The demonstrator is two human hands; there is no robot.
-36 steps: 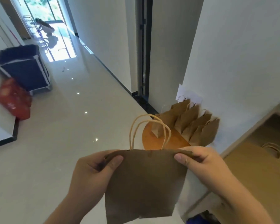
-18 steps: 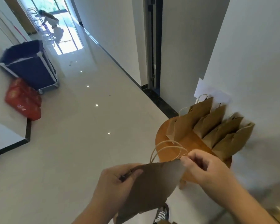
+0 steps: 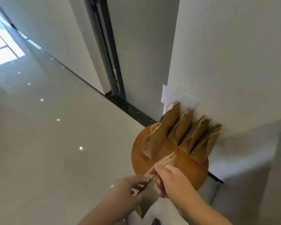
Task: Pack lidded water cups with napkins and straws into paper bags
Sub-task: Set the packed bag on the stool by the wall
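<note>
Brown paper, folded flat, runs between both our hands. The paper bag (image 3: 148, 200) hangs tilted, its top corner poking out just past our right fingers and its bottom corner dropping below our left fingers. Our left hand (image 3: 128, 194) pinches one edge of the bag between thumb and curled fingers. Our right hand (image 3: 170, 181) curls round the bag's upper part, close to the pale cord handles. Just beyond our right fingertips lies a round wooden stool top (image 3: 193, 169). Farther past them a row of bags (image 3: 164, 132) stands on it, leaning against the white wall (image 3: 225, 62). A white sheet (image 3: 167, 95) sits on the wall above that row. Left of our fingers spreads a glossy pale floor (image 3: 55, 143).
</note>
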